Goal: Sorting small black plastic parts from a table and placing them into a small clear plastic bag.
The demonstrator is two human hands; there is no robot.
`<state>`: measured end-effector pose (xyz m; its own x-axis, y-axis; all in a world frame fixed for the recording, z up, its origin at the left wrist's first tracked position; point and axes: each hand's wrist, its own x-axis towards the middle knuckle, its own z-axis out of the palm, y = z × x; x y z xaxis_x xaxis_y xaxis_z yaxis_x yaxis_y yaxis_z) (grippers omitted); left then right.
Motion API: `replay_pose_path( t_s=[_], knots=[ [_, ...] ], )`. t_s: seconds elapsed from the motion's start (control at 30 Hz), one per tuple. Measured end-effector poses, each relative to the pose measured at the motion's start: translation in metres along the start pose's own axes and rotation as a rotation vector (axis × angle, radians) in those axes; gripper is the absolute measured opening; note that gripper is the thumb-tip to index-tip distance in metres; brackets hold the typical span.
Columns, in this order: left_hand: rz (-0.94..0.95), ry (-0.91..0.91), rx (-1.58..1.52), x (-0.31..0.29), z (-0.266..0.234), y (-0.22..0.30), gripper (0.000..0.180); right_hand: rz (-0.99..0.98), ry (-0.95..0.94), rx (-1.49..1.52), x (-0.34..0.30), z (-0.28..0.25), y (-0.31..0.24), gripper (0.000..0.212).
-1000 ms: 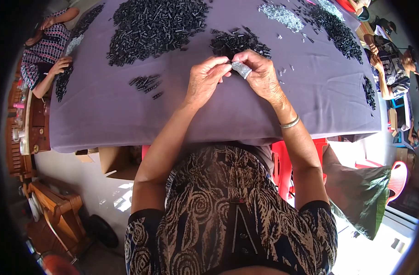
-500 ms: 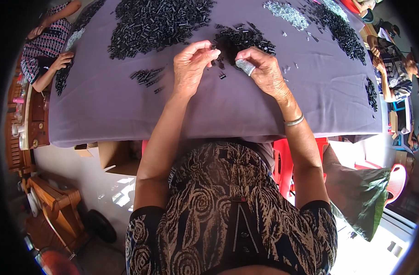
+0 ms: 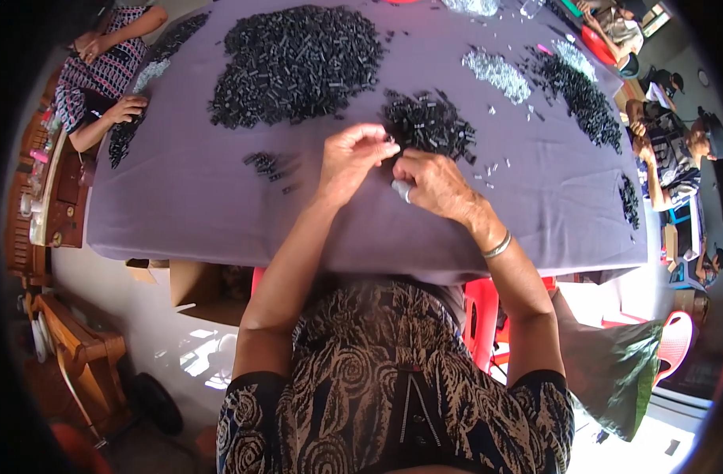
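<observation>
My left hand (image 3: 350, 163) is closed, thumb and fingertips pinching a small black piece (image 3: 389, 138), mostly hidden by the fingers. Close beside it, my right hand (image 3: 440, 186) has its fingers curled in toward the left fingertips. Whatever those fingers grip is hidden. A silvery grey wrap (image 3: 402, 189) shows at the right thumb; I cannot tell whether it is worn or held. Just beyond both hands lies a heap of small black plastic pieces (image 3: 430, 126). A few more black pieces (image 3: 267, 167) are scattered left of my left hand.
A large black heap (image 3: 298, 67) covers the far left of the purple-grey tablecloth (image 3: 219, 221). Small clear pieces (image 3: 496, 75) lie at far right, near another black pile (image 3: 587, 107). Other people sit around the table; one person's hand (image 3: 126, 109) rests at the left edge.
Both hands have come together, the right moving left toward the left fingertips. The view has shifted, so the table sits lower in the picture. The silvery wrap now points down.
</observation>
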<state>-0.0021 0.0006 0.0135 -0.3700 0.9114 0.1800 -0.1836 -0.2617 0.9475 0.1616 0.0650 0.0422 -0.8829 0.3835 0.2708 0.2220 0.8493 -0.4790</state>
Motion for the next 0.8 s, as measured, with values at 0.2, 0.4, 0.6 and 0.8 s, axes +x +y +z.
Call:
replay_pose_path(
  t_s=[0.2, 0.4, 0.6, 0.8],
  knots=[
    [-0.038, -0.029, -0.061, -0.001, -0.006, 0.001, 0.013, 0.201, -0.047, 0.266, -0.013, -0.021, -0.02, 0.011],
    [-0.084, -0.037, -0.066, 0.003, -0.007, -0.003, 0.015, 0.557, -0.248, 0.625, -0.014, -0.052, -0.017, 0.005],
    [-0.095, -0.019, -0.035, 0.0, -0.01, -0.005, 0.019, 0.408, -0.036, 0.266, 0.086, -0.115, 0.042, 0.026],
    [-0.096, -0.005, -0.071, 0.001, -0.006, -0.008, 0.017, 0.254, 0.422, 0.863, 0.213, -0.193, 0.102, 0.041]
  ],
)
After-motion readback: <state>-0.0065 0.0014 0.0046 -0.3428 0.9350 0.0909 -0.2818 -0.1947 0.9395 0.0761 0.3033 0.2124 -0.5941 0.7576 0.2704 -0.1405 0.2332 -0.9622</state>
